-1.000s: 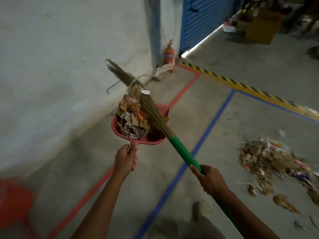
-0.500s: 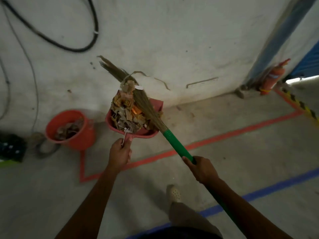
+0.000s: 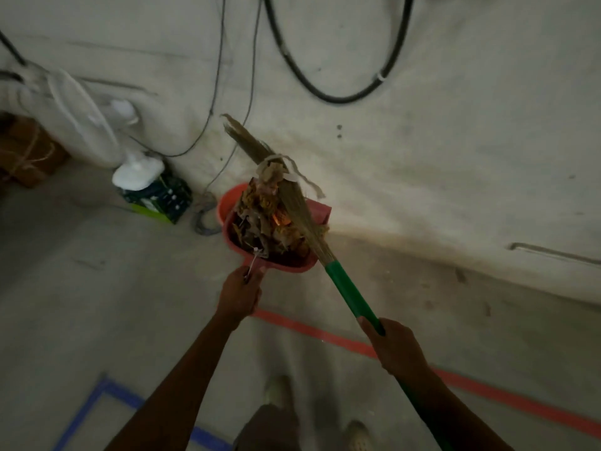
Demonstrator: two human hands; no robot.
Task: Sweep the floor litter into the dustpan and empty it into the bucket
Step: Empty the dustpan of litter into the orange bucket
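Looks like a warehouse or workshop bay rather than anyone's home: bare concrete floor (image 3: pixel 81 288) marked off with red tape (image 3: pixel 325 335) and blue tape (image 3: pixel 83 411) lines, like zone markings. The scuffed plaster wall (image 3: pixel 455 157) has a thick black cable (image 3: pixel 338 99) looping loose across it, plus thin wires (image 3: pixel 221 60) hanging down. Over in the corner there's a twine-tied cardboard box (image 3: pixel 29 154) and what I think is a white pedestal fan (image 3: pixel 138 172), though it's pretty blurry.

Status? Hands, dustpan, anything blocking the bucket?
Left hand grips dustpan handle, right hand grips broom. Dustpan full of litter, broom laid across it, not yet tipped. Bucket mostly hidden behind the dustpan; nothing seen between them.
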